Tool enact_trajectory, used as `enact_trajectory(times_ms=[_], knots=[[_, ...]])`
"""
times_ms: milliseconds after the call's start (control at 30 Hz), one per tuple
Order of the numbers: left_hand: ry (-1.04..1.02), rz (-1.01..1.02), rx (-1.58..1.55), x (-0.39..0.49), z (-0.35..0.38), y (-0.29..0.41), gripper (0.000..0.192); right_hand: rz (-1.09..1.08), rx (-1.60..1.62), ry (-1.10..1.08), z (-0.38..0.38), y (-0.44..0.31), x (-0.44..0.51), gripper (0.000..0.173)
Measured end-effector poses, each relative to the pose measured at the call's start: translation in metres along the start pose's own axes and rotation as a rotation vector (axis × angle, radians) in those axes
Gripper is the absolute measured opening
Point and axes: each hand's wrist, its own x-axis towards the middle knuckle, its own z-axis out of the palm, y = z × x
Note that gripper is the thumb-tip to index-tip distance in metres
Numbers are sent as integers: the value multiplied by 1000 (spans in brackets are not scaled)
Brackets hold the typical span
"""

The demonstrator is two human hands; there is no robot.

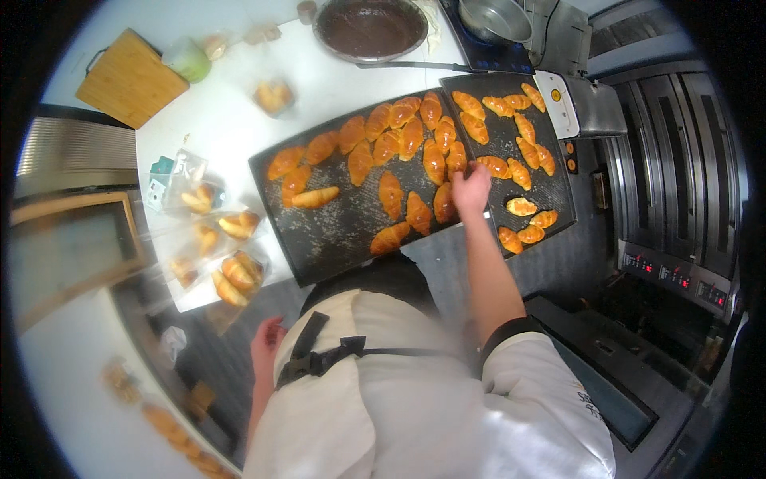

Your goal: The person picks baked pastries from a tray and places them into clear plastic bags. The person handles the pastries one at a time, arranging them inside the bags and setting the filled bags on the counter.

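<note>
My right hand [471,188] reaches over the seam between two dark baking trays. Its fingertips are close to a glossy golden bread roll [456,159] and another roll [443,203] at the right edge of the larger tray [335,239]; whether they grip one is hidden. Several browned rolls lie on this tray, and a paler roll [315,197] rests at its left. More rolls, among them one with a light top [521,206], sit on the smaller tray [499,197]. My left hand [268,347] hangs low beside my apron, fingers loosely curled with nothing visible in them.
Bagged rolls [238,272] lie at the white table's left end, near a wooden cutting board [133,78]. At the back stand a wide pan with dark brown contents [371,27] and a metal pot [495,21] on a cooktop. A deck oven [676,167] is at right.
</note>
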Motion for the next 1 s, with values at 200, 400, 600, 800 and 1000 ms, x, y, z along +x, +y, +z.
enact_trajectory(times_ms=[200, 400, 600, 800, 1000], knots=[[-61, -18, 51, 6, 13, -3, 32, 47, -87, -220, 23, 23, 37, 87], [-59, 18, 123, 6, 17, -4, 37, 215, 269, -238, 24, 25, 42, 76], [-6, -81, -32, -2, 25, -28, 39, 547, 1019, -415, -39, 37, 22, 46], [46, -5, -2, -2, 25, -45, 33, 849, 1321, -673, -62, 38, 34, 58], [397, 52, -79, -8, 6, -37, 31, 466, 977, -702, -96, -52, 6, 49]])
